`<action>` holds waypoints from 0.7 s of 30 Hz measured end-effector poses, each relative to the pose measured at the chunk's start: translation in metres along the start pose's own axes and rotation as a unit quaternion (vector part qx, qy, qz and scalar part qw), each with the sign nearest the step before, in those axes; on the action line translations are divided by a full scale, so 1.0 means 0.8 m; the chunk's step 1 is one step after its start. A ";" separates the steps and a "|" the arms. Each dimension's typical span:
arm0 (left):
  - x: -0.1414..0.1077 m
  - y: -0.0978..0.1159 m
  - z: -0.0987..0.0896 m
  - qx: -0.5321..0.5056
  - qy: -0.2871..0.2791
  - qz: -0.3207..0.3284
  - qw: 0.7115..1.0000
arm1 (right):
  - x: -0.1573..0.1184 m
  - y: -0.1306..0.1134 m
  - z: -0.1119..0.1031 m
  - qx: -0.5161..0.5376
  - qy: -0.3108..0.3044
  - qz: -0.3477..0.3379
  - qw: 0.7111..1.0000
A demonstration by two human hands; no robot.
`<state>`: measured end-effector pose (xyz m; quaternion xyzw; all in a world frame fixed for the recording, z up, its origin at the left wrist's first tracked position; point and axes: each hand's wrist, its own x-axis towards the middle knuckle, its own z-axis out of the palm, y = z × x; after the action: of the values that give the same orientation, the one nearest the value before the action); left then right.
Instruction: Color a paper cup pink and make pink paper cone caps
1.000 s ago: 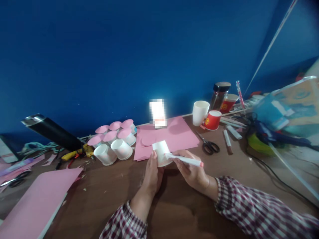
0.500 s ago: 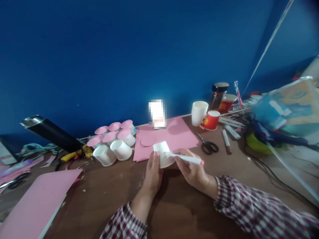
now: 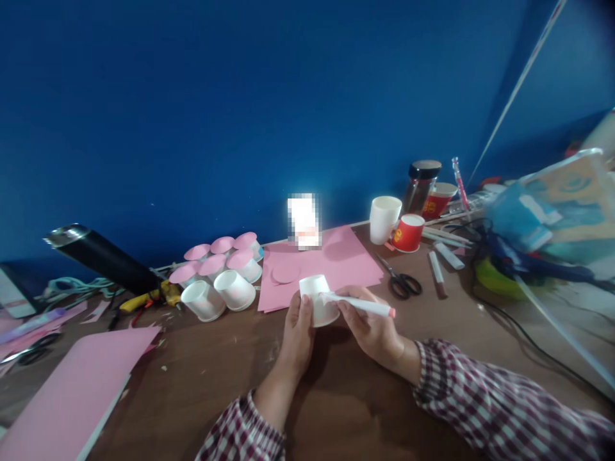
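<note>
My left hand [image 3: 298,330] is closed around the left side of a small white paper cup [image 3: 314,286], held upside down and slightly tilted above the brown table. A white marker [image 3: 368,307] with a pinkish-red end is gripped in my right hand [image 3: 372,330], its tip at the cup's side. Whether the tip presses on the paper is too blurred to tell. Behind the cup lie sheets of pink paper [image 3: 355,256] with a pink paper circle [image 3: 286,274] on top. To the left stand two white cups [image 3: 234,289] upside down, beside several cups topped with pink discs [image 3: 211,264].
Black-handled scissors [image 3: 405,285], a marker [image 3: 437,274], a white mug [image 3: 384,219] and a red paper cup [image 3: 408,233] stand or lie at right. On the left are a black flask [image 3: 103,259], yellow-handled pliers [image 3: 139,301] and a pink sheet stack [image 3: 72,390]. A black cable [image 3: 523,333] crosses the right side.
The whole view has shifted very slightly. The cup in my left hand sits a touch further right and lower, and the marker stays at its side.
</note>
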<state>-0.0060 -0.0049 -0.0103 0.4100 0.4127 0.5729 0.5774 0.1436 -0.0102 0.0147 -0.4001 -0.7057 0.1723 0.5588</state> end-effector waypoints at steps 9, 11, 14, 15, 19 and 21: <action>-0.002 0.004 0.004 0.033 0.018 0.003 0.999 | -0.002 0.007 0.003 0.003 0.000 0.007 1.000; -0.002 0.004 0.004 0.034 0.020 0.003 0.999 | -0.003 0.007 0.003 0.011 -0.001 0.016 1.000; -0.002 0.005 0.005 0.037 0.022 0.002 0.999 | -0.003 0.008 0.004 0.021 -0.002 0.023 1.000; -0.003 0.005 0.005 0.038 0.021 0.001 0.999 | -0.003 0.008 0.004 0.020 -0.001 0.022 1.000; -0.003 0.009 0.004 0.038 0.009 0.000 0.999 | -0.004 0.009 0.004 0.015 -0.001 0.021 1.000; -0.003 0.009 0.004 0.037 0.008 -0.004 0.999 | -0.006 0.011 0.005 0.028 -0.002 0.030 0.999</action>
<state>-0.0055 -0.0073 -0.0022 0.4249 0.4395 0.5583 0.5609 0.1438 -0.0074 0.0040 -0.4047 -0.6892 0.2093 0.5634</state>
